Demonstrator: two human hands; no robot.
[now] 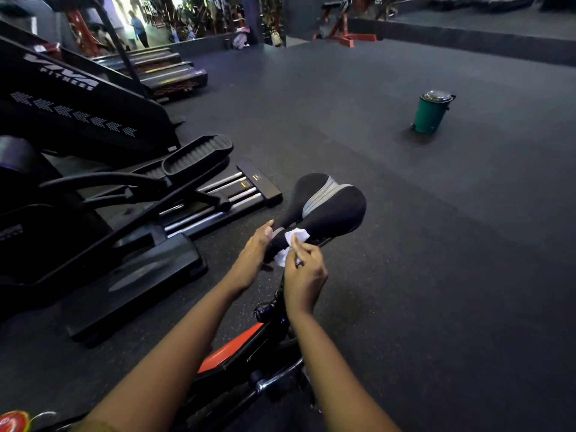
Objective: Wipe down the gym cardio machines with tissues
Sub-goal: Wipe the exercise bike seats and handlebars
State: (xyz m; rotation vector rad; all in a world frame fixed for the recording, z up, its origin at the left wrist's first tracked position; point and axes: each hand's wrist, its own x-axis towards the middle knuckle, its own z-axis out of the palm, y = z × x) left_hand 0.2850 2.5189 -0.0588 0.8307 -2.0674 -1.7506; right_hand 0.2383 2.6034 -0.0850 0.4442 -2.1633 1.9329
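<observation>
Tissue [293, 244]: white, crumpled, pressed against the narrow front end of the saddle [327, 207], on its upper right side. Part of the sheet hangs down below the nose, between the two hands.

Right hand [304, 272]: fingers curled, pinching the tissue and holding it in contact with the saddle surface.

Left hand [254, 254]: grasps the nose of the saddle from the left side. The thumb lies along the upper edge; the remaining fingers pass under the nose and are mostly hidden.

Saddle: black with a grey centre band, wide rear end pointing away from the camera. It belongs to the exercise bike [230, 347], whose black frame with an orange-red panel runs below the forearms at the bottom centre of the view.

Surroundings:
- Elliptical trainer [78, 120], black, lettered "VIVA FITNESS", stands just beside the bike on the left. One ribbed foot pedal [199, 154] lies near the saddle, not touching it.
- Treadmills [168, 73] stand in a row behind the elliptical trainer.
- Bin [431, 112], green with a closed lid, stands upright on the floor [436, 244], well apart from the bike, to the upper right.
- The floor is dark and speckled.
</observation>
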